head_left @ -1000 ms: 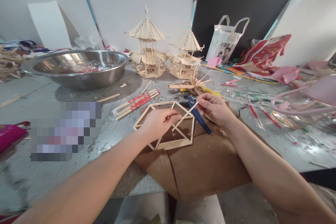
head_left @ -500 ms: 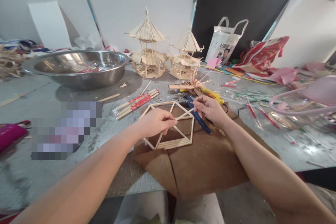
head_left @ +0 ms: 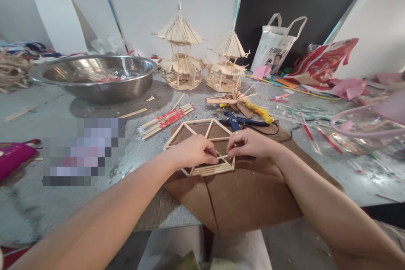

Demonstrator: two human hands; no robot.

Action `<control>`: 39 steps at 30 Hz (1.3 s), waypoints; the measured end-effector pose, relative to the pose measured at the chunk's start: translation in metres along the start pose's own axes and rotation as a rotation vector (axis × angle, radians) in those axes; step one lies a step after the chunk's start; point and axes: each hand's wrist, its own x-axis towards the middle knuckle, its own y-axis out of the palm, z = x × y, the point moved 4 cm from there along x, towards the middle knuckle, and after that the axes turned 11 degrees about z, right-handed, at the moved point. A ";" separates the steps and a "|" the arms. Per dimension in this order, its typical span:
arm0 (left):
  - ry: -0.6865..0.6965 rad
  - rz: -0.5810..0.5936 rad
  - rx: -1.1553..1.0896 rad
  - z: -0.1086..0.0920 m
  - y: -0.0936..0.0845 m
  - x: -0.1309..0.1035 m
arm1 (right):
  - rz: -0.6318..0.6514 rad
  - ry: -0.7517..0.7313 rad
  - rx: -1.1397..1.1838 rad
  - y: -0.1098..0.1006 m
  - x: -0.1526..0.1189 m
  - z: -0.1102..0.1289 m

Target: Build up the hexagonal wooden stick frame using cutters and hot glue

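A six-sided frame of pale wooden sticks (head_left: 211, 170) lies on a brown sheet (head_left: 247, 202), with spokes inside it and several sticks side by side along its near edge. My left hand (head_left: 198, 151) is closed over the middle of the frame, pinching one end of a short stick (head_left: 224, 157). At the frame's right side my right hand (head_left: 245, 143) pinches the same stick's other end. That stick lies low over the frame, just above the near row; whether it touches is hidden by my fingers.
Behind the frame are blue pliers (head_left: 234, 121), a yellow-handled tool (head_left: 259, 112) and packed sticks (head_left: 167, 120). Two stick pagodas (head_left: 180, 69) stand farther back. A metal basin (head_left: 95, 82) is at the left, a pink-handled clear item (head_left: 363, 128) at the right.
Both hands have moved down toward the frame's near edge with the short stick between them. The blue pliers now lie farther back, near the yellow-handled tool. The view has shifted slightly.
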 end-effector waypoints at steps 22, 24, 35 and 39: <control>0.185 -0.570 -0.730 0.015 -0.038 -0.019 | -0.501 0.115 -0.266 -0.019 -0.007 -0.013; 0.115 -0.840 -0.752 0.033 -0.053 -0.027 | -0.566 0.141 -0.266 -0.023 -0.009 -0.016; -0.039 -1.025 0.317 0.021 -0.057 -0.034 | -0.513 0.117 -0.299 -0.024 -0.008 -0.015; 0.073 -0.745 0.293 0.007 -0.044 -0.025 | -0.425 0.000 -0.280 -0.021 -0.007 -0.006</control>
